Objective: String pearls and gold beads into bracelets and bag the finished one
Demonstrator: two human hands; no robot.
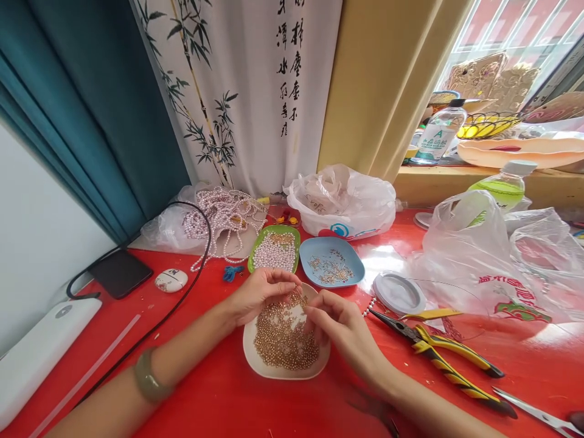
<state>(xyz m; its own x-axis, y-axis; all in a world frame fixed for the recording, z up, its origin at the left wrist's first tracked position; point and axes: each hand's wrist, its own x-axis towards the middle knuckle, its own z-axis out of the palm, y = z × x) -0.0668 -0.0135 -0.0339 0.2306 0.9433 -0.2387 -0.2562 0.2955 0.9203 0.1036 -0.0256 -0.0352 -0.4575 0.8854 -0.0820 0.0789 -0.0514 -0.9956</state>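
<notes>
A white dish (255, 364) filled with small gold beads (287, 344) sits in front of me on the red table. Above its far left rim, my left hand (264, 295) is closed in a pinch, thumb against fingertips. My right hand (340, 322) pinches too, over the dish's right side, its fingertips just short of the left ones. Something tiny and gold-coloured shows between the two hands, too small to name. Just behind them stand a green tray (250, 261) of pearly beads (274, 252) and a blue dish (351, 277) with scattered small gold pieces (331, 267).
Yellow-black pliers (438, 353) and scissors (533, 413) lie at right, near a grey lid (399, 293) and plastic bags (474, 261). Strings of pink beads (223, 213) are heaped at back left. A black cable (182, 298) crosses the left side, by a phone (119, 274).
</notes>
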